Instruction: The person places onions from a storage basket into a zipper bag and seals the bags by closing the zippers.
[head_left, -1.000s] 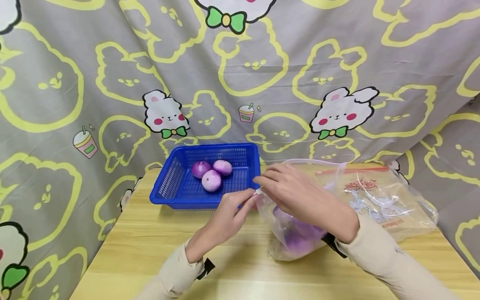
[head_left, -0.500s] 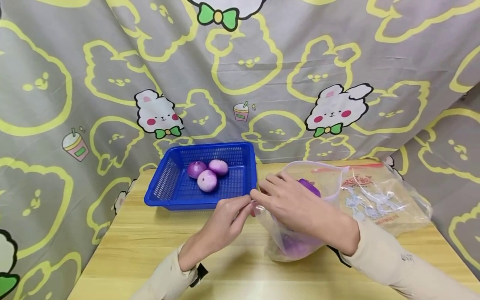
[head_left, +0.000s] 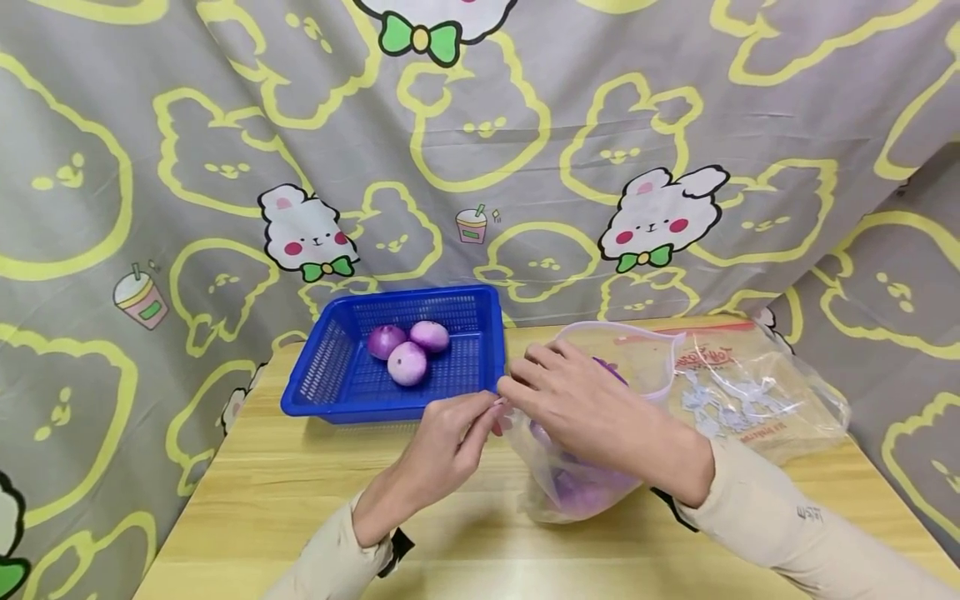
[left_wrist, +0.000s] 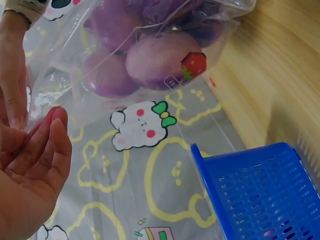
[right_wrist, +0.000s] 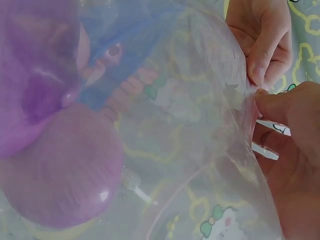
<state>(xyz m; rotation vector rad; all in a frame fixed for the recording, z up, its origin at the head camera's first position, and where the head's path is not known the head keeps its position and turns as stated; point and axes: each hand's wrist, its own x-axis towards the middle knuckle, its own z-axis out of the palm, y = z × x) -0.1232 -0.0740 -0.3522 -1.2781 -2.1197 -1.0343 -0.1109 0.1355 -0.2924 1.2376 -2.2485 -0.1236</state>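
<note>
A clear zip bag [head_left: 543, 500] with several purple onions [left_wrist: 160, 60] inside stands on the table at the right of centre. My left hand [head_left: 446, 446] pinches the left corner of its mouth between thumb and fingers. Right beside it, my right hand [head_left: 581, 408] pinches the same edge, thumb and fingertips close to the left ones in the right wrist view. The lilac rim [head_left: 670, 367] gapes wide to the right of my hands. Part of the bag is hidden behind my right hand and forearm.
A blue plastic basket [head_left: 375, 410] holding three purple onions [head_left: 407, 364] stands left of the bag. Another clear bag [head_left: 787, 417] with red lettering and pale blue prints lies flat at the right. A patterned curtain [head_left: 517, 125] hangs behind the wooden table [head_left: 300, 475].
The view has shifted slightly, so everything sits a little further left. Right fingers have drawn closer to the left fingertips along the rim, and the bag's mouth shows more widely.
</note>
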